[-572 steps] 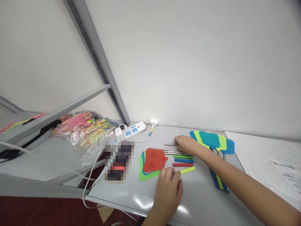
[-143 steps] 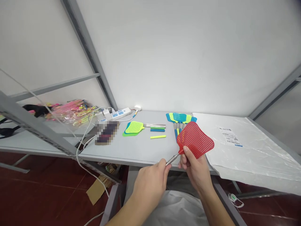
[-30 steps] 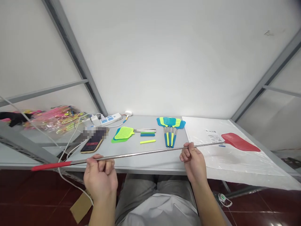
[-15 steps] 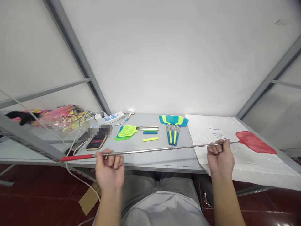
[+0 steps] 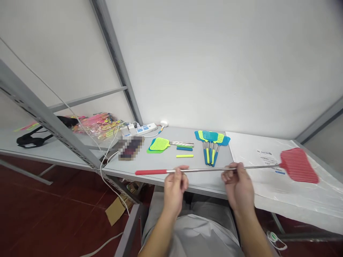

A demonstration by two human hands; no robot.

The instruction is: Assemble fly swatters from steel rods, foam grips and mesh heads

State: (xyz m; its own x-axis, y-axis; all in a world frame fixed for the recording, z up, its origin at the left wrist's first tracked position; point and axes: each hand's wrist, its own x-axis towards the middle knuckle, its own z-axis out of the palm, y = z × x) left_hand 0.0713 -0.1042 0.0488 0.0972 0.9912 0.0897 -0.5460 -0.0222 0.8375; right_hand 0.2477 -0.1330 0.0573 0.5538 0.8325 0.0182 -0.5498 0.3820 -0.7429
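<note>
Bundles of pink and yellow strands [image 5: 100, 125] in clear plastic lie at far left, followed by a pixelated dark item [image 5: 131, 148] and a power strip [image 5: 146, 128] on a grey worktop [image 5: 150, 163]. Next come the red handle [image 5: 151, 172] of a red swatter [image 5: 206, 170], held nearly level above the worktop, and yellow, blue and green swatter heads [image 5: 159, 144] beside metal rods [image 5: 182, 144]. The left hand [image 5: 174, 185] grips the shaft [image 5: 195, 170] just past the handle, in front of loose sleeves [image 5: 184, 149]. Swatters with blue and yellow handles [image 5: 210, 136] fan out behind; the right hand [image 5: 238, 185] clasps the shaft between thumb and curled fingers, the red mesh head [image 5: 298, 166] over white sheeting [image 5: 268, 189].
</note>
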